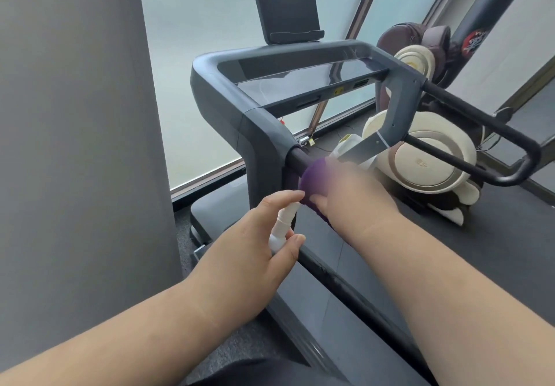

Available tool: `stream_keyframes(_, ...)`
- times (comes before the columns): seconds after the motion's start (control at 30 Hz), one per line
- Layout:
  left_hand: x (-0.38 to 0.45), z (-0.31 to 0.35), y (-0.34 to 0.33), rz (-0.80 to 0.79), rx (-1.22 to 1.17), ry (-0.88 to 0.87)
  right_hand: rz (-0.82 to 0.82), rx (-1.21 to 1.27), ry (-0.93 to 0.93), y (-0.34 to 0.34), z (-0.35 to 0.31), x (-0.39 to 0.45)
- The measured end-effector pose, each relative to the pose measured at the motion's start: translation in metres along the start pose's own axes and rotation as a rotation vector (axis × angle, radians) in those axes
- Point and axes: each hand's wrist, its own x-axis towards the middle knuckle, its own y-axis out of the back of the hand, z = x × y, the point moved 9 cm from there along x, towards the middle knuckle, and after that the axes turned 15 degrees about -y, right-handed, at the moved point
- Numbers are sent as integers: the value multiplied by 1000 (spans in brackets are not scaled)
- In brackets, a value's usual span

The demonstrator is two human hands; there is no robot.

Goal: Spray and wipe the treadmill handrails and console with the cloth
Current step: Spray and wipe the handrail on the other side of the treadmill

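Note:
My right hand (345, 187) is blurred and wraps a purple cloth (313, 181) around the left black handrail (295, 158) of the treadmill, just behind the grey upright. My left hand (255, 241) grips a small white spray bottle (283, 225), nozzle up beside the cloth. The glossy console panel (300, 79) spans the top of the frame, with a dark tablet holder (283, 4) standing above it. The right handrail (486, 127) loops out to the right.
A grey pillar (75, 115) stands close on the left. Frosted windows (195, 40) lie behind the treadmill. A cream and brown massage chair (432, 160) sits to the right past the far handrail. The treadmill belt (450, 259) runs below my arms.

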Motion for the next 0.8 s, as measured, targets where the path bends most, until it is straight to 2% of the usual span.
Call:
stream_keyframes(0.13,-7,-6,11,26,67,-7,41,-86,-42,-2,-14,4)
stream_keyframes(0.3,-4,-3,10,5,112,-13,-68,-57,-70,-7,-54,36)
stream_keyframes(0.53,2,2,3,-10,92,-29,-74,72,-51,1,-13,12)
stream_keyframes(0.67,1,-3,-6,-23,83,-37,35,-52,8,-4,-5,-5)
stream_keyframes(0.8,4,-12,-13,-36,72,-22,27,-96,-41,-7,-22,11)
